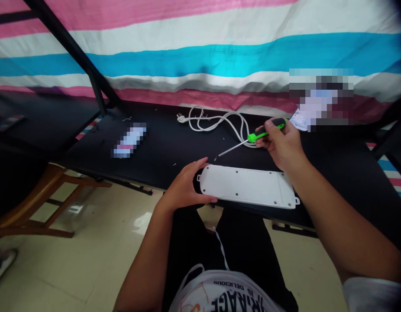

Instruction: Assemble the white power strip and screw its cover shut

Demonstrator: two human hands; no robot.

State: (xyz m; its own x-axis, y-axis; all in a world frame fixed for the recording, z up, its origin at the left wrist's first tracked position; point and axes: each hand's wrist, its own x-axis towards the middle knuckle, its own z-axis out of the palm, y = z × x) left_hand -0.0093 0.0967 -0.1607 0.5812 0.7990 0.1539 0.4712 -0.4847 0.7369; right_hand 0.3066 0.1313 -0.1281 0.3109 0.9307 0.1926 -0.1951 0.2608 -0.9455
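A white power strip (252, 185) lies back side up along the near edge of the black table, with several small dark screw holes in its back. My left hand (187, 184) grips its left end, thumb at the near edge and fingers at the far edge. My right hand (281, 145) is wrapped round the green and black handle of a screwdriver (233, 147), held above the table beyond the strip. The shaft points left and down. A tiny dark bit shows at its tip, apart from the strip; I cannot make out what it is.
A white cable with a plug (181, 118) lies looped behind the strip. Blurred-out flat objects lie at left (129, 142) and far right (299, 120). Small scraps dot the black table (161, 151). A striped curtain (200, 56) hangs behind; a wooden chair (51, 203) stands left.
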